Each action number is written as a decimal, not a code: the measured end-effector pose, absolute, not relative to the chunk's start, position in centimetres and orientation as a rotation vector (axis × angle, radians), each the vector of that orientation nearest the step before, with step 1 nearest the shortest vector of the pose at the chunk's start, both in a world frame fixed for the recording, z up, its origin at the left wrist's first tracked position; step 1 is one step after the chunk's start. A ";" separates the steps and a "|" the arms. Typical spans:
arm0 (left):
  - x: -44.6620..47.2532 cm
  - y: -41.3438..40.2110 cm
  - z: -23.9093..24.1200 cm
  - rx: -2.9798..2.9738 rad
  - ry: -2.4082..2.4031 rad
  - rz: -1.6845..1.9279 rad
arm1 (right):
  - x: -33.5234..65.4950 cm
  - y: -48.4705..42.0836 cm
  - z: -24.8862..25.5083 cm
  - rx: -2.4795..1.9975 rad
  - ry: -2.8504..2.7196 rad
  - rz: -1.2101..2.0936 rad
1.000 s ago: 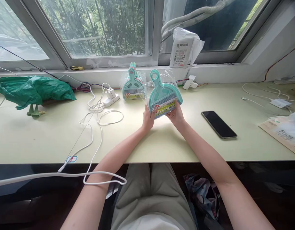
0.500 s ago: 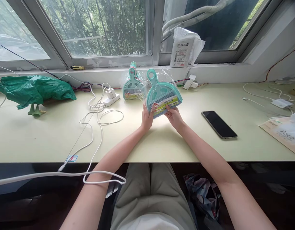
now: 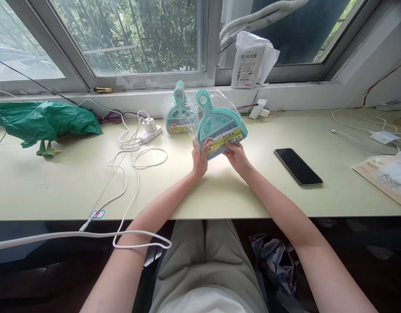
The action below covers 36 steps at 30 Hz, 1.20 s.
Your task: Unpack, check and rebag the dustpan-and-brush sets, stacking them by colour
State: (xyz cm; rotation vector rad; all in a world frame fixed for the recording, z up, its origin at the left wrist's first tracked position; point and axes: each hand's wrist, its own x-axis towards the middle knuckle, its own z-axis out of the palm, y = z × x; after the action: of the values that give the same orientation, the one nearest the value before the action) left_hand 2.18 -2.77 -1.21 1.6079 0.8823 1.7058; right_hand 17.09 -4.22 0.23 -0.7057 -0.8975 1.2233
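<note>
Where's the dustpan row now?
In the head view, the row stands at the back of the table, right of the charger and left of the held dustpan.

The dustpan [image 3: 216, 116] is smooth plastic (its wrapper [image 3: 227, 101] glossy film), the brush [image 3: 220, 131] bristly.

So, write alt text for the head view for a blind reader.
A person's left hand and right hand hold a clear-wrapped turquoise plastic dustpan-and-brush set over a pale-yellow table. Similar wrapped sets stand behind it; a black rectangular phone lies to the right.
</note>
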 end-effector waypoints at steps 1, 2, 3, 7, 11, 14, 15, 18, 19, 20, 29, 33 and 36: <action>2.2 -2.8 -1.2 1.611 0.887 1.711 | 17.1 -4.2 0.2 -0.703 -0.895 1.226; 2.2 -2.8 -1.2 1.612 0.891 1.716 | 17.1 -4.2 0.2 -0.699 -0.895 1.228; 2.1 -2.7 -1.2 1.612 0.891 1.718 | 17.1 -4.2 0.2 -0.696 -0.897 1.231; 2.2 -2.6 -1.2 1.603 0.875 1.699 | 17.1 -4.2 0.1 -0.696 -0.908 1.232; 2.1 -2.6 -1.2 1.611 0.850 1.688 | 17.1 -4.2 0.1 -0.710 -0.909 1.221; 1.8 -2.6 -1.0 1.647 0.806 1.669 | 17.1 -4.2 0.1 -0.711 -0.899 1.195; 1.8 -2.6 -0.8 1.662 0.786 1.652 | 17.1 -4.2 0.1 -0.712 -0.895 1.184; 1.8 -2.5 -0.6 1.663 0.718 1.586 | 17.2 -4.2 0.2 -0.720 -0.893 1.161; 1.9 -2.4 -0.5 1.639 0.700 1.567 | 17.2 -4.2 0.2 -0.724 -0.893 1.156; 2.1 -2.3 -0.5 1.605 0.688 1.550 | 17.3 -4.1 0.2 -0.728 -0.894 1.152; 2.4 -1.9 -0.4 1.362 0.617 0.931 | 18.1 -3.6 0.1 -0.735 -0.764 1.085; 2.4 -1.6 -0.7 1.359 0.568 0.837 | 18.3 -3.8 0.7 -0.746 -0.765 1.071; 2.6 -0.9 -0.8 1.306 0.579 1.083 | 18.1 -3.9 0.9 -0.751 -0.787 1.096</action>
State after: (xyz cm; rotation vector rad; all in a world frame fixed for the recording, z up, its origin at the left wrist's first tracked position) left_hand 2.58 -0.88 -0.76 1.3062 0.5785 1.0833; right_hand 18.09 -3.93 0.86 -0.7507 -0.7873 1.0958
